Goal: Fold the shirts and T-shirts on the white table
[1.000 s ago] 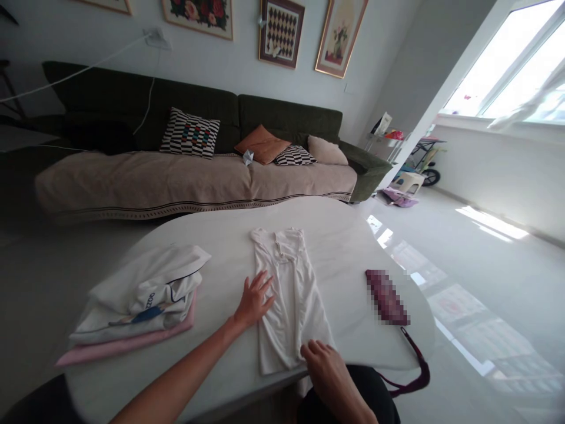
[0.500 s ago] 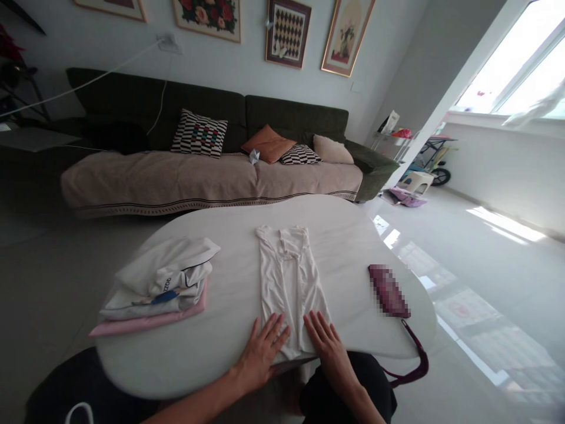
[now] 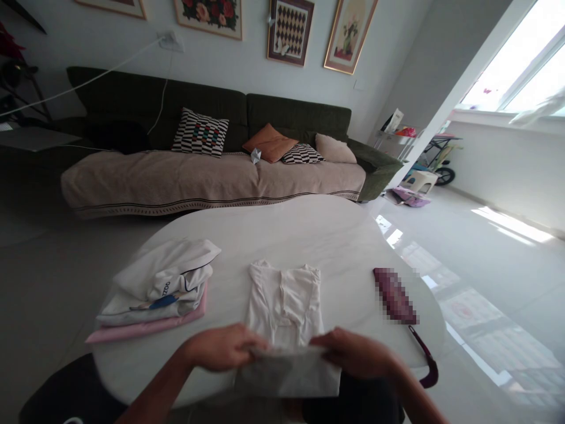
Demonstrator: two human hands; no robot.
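A white sleeveless top [image 3: 285, 300] lies lengthwise on the white oval table [image 3: 309, 235], folded into a narrow strip with its neckline at the far end. My left hand [image 3: 223, 347] and my right hand [image 3: 355, 352] are both closed on the garment's near hem, one at each corner. They hold that end lifted off the table and turned over towards the neckline. The raised flap hangs between my hands at the table's near edge.
A stack of folded clothes [image 3: 156, 291], white on pink, sits at the table's left. A maroon pouch with a strap [image 3: 397, 291] lies at the right edge. A dark green sofa [image 3: 212, 147] with cushions stands behind. Glossy floor spreads to the right.
My hands went from lying flat on the top's lower end to gripping its hem and lifting it. The garment has slid nearer to me.
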